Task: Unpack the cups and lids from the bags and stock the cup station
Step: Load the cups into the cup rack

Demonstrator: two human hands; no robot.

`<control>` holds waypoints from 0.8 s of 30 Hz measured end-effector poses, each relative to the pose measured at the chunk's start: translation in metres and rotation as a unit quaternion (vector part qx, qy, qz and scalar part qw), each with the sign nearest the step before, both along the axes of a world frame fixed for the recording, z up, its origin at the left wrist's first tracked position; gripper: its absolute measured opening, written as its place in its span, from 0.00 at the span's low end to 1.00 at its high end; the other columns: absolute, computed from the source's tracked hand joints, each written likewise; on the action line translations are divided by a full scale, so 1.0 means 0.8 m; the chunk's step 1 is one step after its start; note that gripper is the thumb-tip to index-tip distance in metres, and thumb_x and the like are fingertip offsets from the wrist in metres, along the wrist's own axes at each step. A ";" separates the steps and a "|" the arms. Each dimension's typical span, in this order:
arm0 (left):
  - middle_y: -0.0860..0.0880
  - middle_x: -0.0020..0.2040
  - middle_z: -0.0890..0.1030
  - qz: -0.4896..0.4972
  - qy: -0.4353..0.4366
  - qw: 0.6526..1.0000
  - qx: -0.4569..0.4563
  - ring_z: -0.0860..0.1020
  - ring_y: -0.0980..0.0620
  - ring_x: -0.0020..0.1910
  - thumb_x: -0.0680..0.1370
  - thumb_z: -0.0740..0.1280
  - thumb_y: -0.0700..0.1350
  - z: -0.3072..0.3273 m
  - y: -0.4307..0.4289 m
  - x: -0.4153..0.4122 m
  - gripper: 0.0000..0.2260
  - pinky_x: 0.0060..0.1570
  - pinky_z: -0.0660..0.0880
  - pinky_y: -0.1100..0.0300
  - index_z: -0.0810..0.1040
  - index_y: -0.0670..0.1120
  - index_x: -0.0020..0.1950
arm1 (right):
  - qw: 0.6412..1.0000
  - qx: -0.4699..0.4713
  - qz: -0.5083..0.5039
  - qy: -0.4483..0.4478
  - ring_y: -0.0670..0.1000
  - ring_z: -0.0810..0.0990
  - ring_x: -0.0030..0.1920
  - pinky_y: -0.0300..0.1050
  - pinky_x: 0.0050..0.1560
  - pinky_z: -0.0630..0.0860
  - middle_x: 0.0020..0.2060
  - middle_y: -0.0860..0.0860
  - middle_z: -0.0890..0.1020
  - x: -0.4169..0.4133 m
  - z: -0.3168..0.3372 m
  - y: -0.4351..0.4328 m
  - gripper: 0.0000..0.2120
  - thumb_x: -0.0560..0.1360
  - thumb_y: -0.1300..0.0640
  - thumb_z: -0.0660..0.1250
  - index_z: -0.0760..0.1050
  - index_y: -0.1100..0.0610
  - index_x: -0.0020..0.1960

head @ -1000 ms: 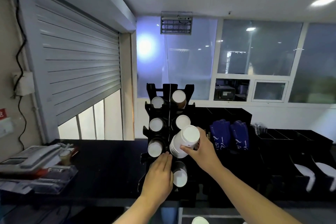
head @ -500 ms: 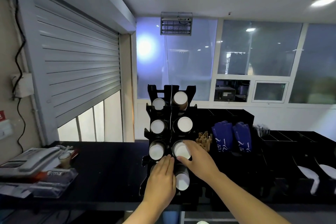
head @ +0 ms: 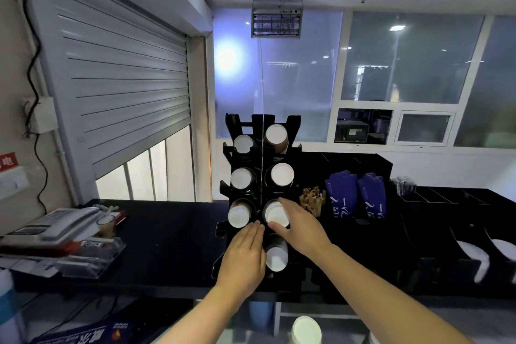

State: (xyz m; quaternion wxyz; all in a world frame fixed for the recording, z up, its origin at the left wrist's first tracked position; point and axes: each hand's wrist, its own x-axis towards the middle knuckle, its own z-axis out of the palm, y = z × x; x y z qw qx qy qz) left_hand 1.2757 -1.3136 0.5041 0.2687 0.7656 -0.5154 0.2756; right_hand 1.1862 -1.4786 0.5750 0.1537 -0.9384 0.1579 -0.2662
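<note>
A black cup rack [head: 240, 123] stands on the dark counter [head: 173, 234], with two columns of slots holding stacks of paper cups, white bottoms facing me. My right hand [head: 300, 227] presses the stack of white cups [head: 275, 213] in the right column's third slot, thumb below it and fingers on its right side. My left hand [head: 244, 253] lies flat with straight fingers against the rack's lower left slot, hiding what is in it. Beside that hand, another cup stack [head: 276, 258] sits in the lowest right slot.
Wooden stirrers [head: 311, 200] and blue sleeves [head: 354, 194] stand right of the rack, then black compartment trays [head: 435, 198] and white lids [head: 480, 260]. A telephone [head: 60, 222] and papers lie on the left. One more cup [head: 305, 329] stands below the counter edge.
My right hand carried the white cup stack from in front of the rack into the right column's third slot and pushed it in. My left hand stayed on the rack.
</note>
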 end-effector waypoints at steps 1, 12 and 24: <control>0.43 0.67 0.78 0.003 0.010 1.000 -0.003 0.76 0.46 0.68 0.78 0.58 0.44 0.004 0.000 0.000 0.22 0.70 0.71 0.53 0.77 0.39 0.69 | 1.000 -0.002 0.002 0.014 0.49 0.67 0.74 0.47 0.69 0.70 0.76 0.47 0.67 -0.002 0.004 0.000 0.38 0.77 0.37 0.67 0.58 0.51 0.80; 0.49 0.73 0.74 0.026 0.110 0.993 0.023 0.73 0.49 0.70 0.81 0.66 0.48 0.027 0.000 -0.003 0.22 0.65 0.73 0.57 0.71 0.48 0.75 | 0.994 0.057 0.009 0.093 0.52 0.74 0.68 0.50 0.66 0.74 0.70 0.50 0.74 -0.038 -0.025 -0.031 0.32 0.77 0.43 0.69 0.63 0.50 0.77; 0.53 0.47 0.77 -0.042 -0.005 0.999 -0.025 0.74 0.51 0.49 0.82 0.63 0.49 0.035 -0.051 -0.112 0.06 0.49 0.72 0.57 0.77 0.48 0.50 | 1.000 -0.021 -0.006 -0.005 0.50 0.73 0.34 0.50 0.37 0.71 0.37 0.47 0.73 -0.137 0.000 -0.061 0.11 0.79 0.49 0.63 0.67 0.52 0.41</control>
